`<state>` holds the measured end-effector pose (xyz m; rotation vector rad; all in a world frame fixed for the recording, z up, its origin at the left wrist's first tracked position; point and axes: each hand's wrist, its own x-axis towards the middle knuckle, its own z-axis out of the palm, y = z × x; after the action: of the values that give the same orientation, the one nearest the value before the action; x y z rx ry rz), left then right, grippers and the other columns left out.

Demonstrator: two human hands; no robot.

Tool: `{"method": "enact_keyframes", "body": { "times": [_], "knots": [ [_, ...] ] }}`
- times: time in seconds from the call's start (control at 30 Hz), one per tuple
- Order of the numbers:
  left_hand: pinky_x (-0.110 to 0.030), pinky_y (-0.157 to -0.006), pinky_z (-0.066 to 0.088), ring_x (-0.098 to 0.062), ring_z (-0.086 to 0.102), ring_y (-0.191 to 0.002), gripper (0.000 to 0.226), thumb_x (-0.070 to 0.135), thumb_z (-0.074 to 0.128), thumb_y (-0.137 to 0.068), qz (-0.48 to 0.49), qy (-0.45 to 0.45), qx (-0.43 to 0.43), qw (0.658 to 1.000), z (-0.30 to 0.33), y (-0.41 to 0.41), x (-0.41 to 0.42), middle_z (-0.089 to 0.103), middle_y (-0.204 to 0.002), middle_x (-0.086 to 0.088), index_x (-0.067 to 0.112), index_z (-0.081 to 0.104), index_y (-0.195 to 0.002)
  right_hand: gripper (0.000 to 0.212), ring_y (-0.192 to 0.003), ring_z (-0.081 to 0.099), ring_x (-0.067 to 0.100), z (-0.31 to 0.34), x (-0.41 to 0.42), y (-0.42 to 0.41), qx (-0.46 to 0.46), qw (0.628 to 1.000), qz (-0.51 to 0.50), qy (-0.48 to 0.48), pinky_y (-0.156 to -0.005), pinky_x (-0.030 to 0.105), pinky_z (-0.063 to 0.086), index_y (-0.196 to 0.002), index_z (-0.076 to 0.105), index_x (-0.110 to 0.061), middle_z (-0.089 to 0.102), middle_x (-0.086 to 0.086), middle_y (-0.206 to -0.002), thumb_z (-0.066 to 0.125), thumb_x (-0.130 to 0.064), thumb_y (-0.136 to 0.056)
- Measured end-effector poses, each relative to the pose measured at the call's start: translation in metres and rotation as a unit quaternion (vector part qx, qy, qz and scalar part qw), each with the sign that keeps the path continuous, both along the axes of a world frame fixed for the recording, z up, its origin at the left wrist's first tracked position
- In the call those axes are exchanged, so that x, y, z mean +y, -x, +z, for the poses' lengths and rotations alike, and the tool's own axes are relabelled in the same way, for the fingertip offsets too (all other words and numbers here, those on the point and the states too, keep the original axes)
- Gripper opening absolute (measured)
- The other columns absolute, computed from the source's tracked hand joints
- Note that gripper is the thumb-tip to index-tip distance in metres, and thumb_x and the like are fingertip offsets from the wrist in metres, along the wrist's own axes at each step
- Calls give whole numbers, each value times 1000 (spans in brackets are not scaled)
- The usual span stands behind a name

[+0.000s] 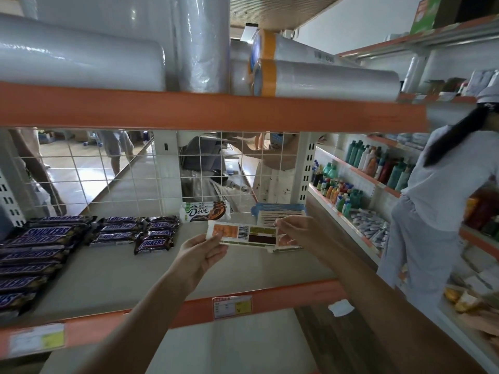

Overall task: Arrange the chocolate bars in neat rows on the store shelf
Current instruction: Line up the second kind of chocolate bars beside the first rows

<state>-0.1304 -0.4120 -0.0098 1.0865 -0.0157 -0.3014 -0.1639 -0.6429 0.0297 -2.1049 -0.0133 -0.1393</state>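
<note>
Both hands up over the shelf (113, 268): left hand (202, 252) pinches the left end of a flat choc bar (244, 234), barcode side up; right hand (293, 229) grips its right end w/ curled fingers. Bar held just above shelf, in front of Dove bar (205, 211) & a stack of flat bars (280, 213) at back. Snickers bars (54, 238) in rows on left

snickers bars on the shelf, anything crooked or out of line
Yes. The front Snickers bar in the right-hand group lies angled, apart from the others. The lone Dove bar behind also sits slightly tilted. The left-hand Snickers stack looks fairly even.
</note>
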Motion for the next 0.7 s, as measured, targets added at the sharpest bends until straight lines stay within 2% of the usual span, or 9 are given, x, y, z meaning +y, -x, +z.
{"method": "enact_keyframes", "body": {
  "times": [0.1,0.23,0.33,0.43,0.5,0.57,0.63,0.7],
  "knots": [
    [-25,-71,57,-10,66,-54,13,3,57,-88,2,-4,0,1000,1,4,-1,69,-60,-5,5,62,-76,22,-74,61,10,0,8,1,11,1000,23,-5,-71,21,52,-99,66,-8,67,5,-87,56,-27,-91],
    [-25,-71,57,-11,66,-56,11,4,57,-87,-2,-5,2,1000,1,6,2,70,-64,-7,4,64,-78,13,-57,50,5,-2,12,0,16,999,35,30,-53,11,40,-87,65,-15,56,-2,-63,57,-23,-92],
    [-26,-72,57,-12,67,-56,8,4,59,-86,-2,-6,12,1000,-2,6,4,70,-66,-9,3,64,-79,13,-45,49,-2,-3,15,0,8,996,28,84,-46,7,36,-91,65,-13,56,-4,-61,55,-21,-93],
    [-27,-74,56,-11,67,-55,7,5,59,-86,2,-6,15,1000,-2,5,3,69,-63,-7,4,62,-80,15,-39,50,-3,-4,20,1,-44,996,24,76,-43,10,39,-96,64,-4,59,0,-62,53,-15,-94],
    [-28,-73,57,-12,66,-56,8,11,61,-84,-2,-2,21,1000,-3,4,2,68,-67,-9,5,64,-81,13,-41,53,-1,-4,26,3,-91,993,14,79,-43,12,43,-93,63,-3,61,3,-68,54,-12,-93],
    [-29,-68,59,-14,64,-59,21,27,65,-77,-10,3,37,999,-4,3,3,65,-77,-11,7,68,-83,11,-49,57,0,-4,30,2,-166,978,2,123,-47,12,47,-92,64,-1,58,2,-80,56,-9,-91],
    [-30,-65,57,-17,65,-63,40,42,61,-75,-4,-6,64,998,-4,3,4,67,-87,-12,6,63,-92,14,-62,56,3,-3,32,3,-231,953,-4,195,-59,14,45,-96,65,0,56,3,-90,55,-10,-92],
    [-33,-69,53,-17,67,-61,51,51,52,-82,-2,-5,91,996,-4,2,6,71,-87,-12,3,59,-97,17,-85,52,11,-5,29,5,-286,907,8,310,-74,16,40,-101,64,-2,57,4,-99,54,-13,-92]
  ]
}}
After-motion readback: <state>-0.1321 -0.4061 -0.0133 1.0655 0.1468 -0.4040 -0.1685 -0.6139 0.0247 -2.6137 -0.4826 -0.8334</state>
